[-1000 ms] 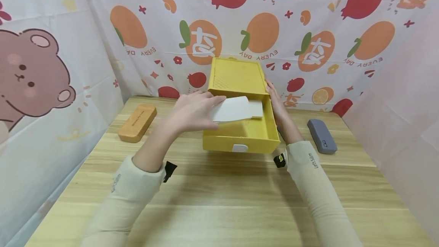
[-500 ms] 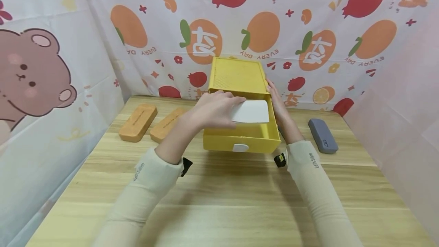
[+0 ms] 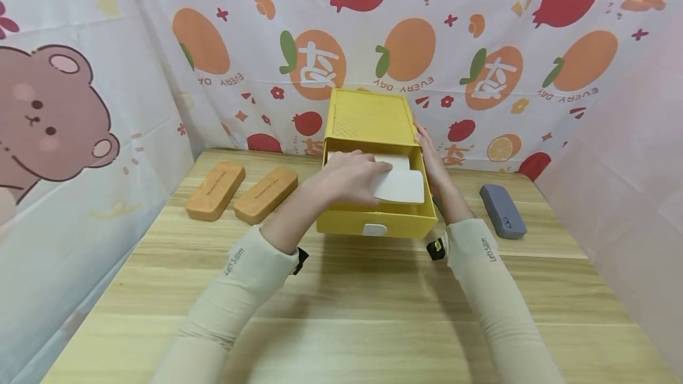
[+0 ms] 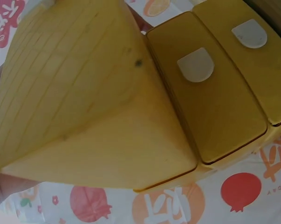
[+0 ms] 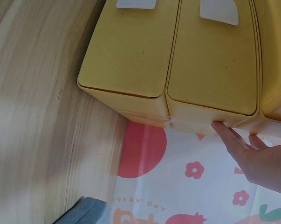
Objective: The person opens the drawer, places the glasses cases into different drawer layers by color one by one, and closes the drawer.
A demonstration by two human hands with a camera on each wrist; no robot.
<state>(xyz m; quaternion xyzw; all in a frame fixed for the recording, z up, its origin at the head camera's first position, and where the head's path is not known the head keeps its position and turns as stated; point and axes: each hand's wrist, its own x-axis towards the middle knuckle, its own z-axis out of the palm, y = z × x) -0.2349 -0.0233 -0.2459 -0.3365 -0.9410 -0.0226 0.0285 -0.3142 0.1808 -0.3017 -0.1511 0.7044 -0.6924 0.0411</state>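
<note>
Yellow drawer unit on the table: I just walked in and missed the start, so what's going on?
A person's left hand grips a flat white item at the pulled-out top drawer, where another white piece lies. The right hand touches the side of the yellow drawer unit; its two lower drawers are shut. Two orange cases lie to the left, a grey case to the right.

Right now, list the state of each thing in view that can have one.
Top drawer: open
Middle drawer: shut
Bottom drawer: shut
Front white item: held in left hand
Rear white item: in top drawer, partly hidden
Left orange case: shut
Right orange case: shut
Gray case: shut
Right hand: touching cabinet
</note>
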